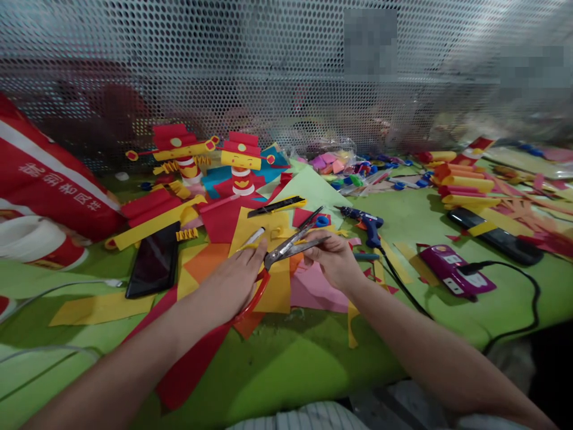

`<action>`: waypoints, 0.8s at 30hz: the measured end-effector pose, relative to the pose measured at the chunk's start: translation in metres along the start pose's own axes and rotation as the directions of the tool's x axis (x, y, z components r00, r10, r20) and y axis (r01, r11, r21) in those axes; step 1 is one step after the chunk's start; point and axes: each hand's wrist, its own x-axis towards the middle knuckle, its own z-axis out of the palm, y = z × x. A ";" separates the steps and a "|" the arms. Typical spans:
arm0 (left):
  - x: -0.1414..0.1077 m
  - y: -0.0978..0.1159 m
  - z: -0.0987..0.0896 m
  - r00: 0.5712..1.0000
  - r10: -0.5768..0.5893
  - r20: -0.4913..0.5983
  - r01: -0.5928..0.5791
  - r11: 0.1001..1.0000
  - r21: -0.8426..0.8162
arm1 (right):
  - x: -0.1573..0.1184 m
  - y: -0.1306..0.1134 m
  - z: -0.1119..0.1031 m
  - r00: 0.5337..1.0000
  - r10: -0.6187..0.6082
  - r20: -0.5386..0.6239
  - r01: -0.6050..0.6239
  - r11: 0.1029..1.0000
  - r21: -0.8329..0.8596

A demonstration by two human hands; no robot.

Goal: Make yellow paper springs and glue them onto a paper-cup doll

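Note:
Scissors with red handles (258, 297) lie under and in my left hand (237, 278), whose fingers are wrapped at the handle; the blades stand apart and point up and to the right. My right hand (331, 257) is closed near the blade tips, thumb and fingers pinched together; what they hold is too small to make out. Beneath both hands are yellow paper (275, 292), pink paper (316, 289) and orange paper (206, 263). Just beyond them lies a black and yellow cutter knife (277, 206). A white-tipped pen (253, 237) rests beside my left hand.
Two paper figures (242, 161) stand at the back. A phone (153, 260) and paper cup (42, 242) are on the left. Right of my hands are a blue glue gun (367, 226), a purple power socket (456, 270) with a cable, and a black case (495, 236). A perforated metal panel (268, 65) rises behind.

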 end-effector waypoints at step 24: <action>-0.003 -0.008 0.003 0.996 0.052 0.075 -0.051 0.999 -0.011 | 0.000 -0.005 0.004 0.999 0.037 0.002 -0.037 0.999 0.019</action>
